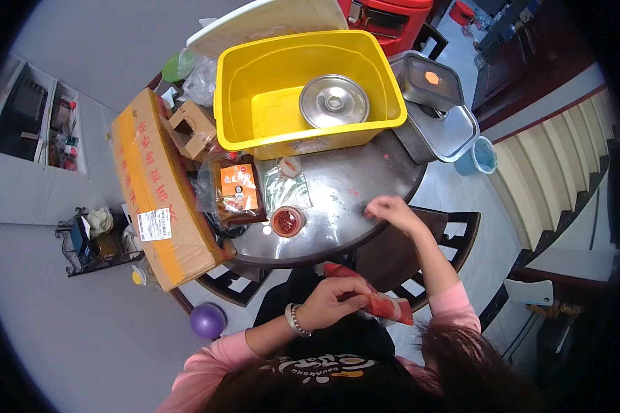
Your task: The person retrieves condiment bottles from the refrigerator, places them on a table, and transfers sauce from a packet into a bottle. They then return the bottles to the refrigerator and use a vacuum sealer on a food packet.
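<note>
My left hand (336,303), with a beaded bracelet at the wrist, grips a red plastic packet (390,308) in front of my black apron. My right hand (391,212) hovers over the table's near right edge with its fingers curled and blurred; whether it holds something small is unclear. On the dark round table (336,196) stands an uncovered jar (288,222) with red contents. Behind it, a round lid (289,167) with a red smear rests by a clear plastic bag (287,191). Left of the jar lies a dark brown pouch (240,188) with an orange label.
A yellow plastic tub (310,142) holds a lidded steel pot (334,100). A long cardboard box (165,196) occupies the left side, beside a smaller carton (191,129). Metal containers (439,124) crowd the right edge. Dark chairs (462,232) stand close by; a purple ball (208,320) is lower left.
</note>
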